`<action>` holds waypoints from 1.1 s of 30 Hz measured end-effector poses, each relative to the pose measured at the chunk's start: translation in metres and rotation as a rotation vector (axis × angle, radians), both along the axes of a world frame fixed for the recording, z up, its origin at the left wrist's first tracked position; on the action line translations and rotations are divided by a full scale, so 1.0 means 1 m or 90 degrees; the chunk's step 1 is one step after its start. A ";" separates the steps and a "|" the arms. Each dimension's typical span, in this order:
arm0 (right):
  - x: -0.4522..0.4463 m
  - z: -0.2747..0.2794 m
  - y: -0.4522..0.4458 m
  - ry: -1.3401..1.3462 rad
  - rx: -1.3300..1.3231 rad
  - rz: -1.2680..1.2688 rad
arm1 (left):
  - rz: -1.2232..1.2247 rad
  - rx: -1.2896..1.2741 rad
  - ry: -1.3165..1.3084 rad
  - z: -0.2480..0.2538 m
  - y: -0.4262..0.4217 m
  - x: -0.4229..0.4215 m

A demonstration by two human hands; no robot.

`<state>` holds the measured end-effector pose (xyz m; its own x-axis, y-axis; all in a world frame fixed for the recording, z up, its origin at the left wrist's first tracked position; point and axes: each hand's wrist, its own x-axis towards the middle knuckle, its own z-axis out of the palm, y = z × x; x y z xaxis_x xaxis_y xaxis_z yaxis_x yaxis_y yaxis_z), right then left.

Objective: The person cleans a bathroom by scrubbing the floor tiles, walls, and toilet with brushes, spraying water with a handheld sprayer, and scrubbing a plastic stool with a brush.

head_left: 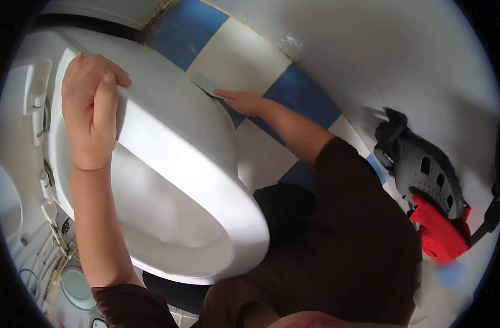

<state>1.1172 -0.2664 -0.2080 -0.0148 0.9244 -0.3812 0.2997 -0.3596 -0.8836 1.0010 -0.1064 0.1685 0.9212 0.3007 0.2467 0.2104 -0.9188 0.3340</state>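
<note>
A large white ceramic basin (189, 188) fills the left and middle of the head view. My left hand (94, 109) is wrapped over its rim at the upper left, with the thumb lying along the edge. To the right of the basin my right hand (241, 101) reaches down low with the arm stretched out. Its fingers hold a thin, flat, pale green pad (206, 86) by one end. The pad is beside the basin's outer side, over the floor tiles; I cannot tell whether it touches either.
Blue and white tiles (236, 54) cover the floor between basin and pale wall (370, 44). On the right, a grey clog with holes (425, 169) is by the wall, with a red item (438, 232) against it. A pale green round container (77, 287) is lower left.
</note>
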 end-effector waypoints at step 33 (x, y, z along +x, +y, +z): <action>-0.010 0.055 0.228 -0.225 -0.093 -0.190 | 0.023 -0.009 0.010 0.003 0.002 0.000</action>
